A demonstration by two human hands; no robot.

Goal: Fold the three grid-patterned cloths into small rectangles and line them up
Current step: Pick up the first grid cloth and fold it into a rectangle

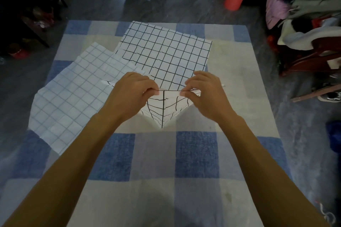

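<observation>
- Two grid cloths show plainly on the bench [197,155], which has a blue-and-white checked cover. I cannot tell whether a third is among them.
- Toward the left edge, the pale blue-grid cloth [73,97] lies flat and unfolded. Its right side is tucked under the black one.
- The left hand [132,94] is held over the middle of the bench, back upward. Its fingers [154,89] are curled in and pinch the raised top edge of the black-grid cloth [166,51].
- Most of that black-grid cloth is spread toward the far edge. The near part is lifted, and a pointed fold [162,110] hangs between the hands down to the cover. Whether this hanging part belongs to the same cloth or is a separate one I cannot say.
- The right hand [204,92] mirrors the left and is near it. Its thumb and fingers [188,91] pinch the same taut edge, and the wrist is level.
- The fold looks barely begun. To do it well:
  - Keep the pinched edge tight and even.
  - Use the printed lines as a guide so the layers meet square.
  - Lay the fold down away from the blue cloth, so that cloth is not dragged along.
  - Press the crease flat before halving again.
</observation>
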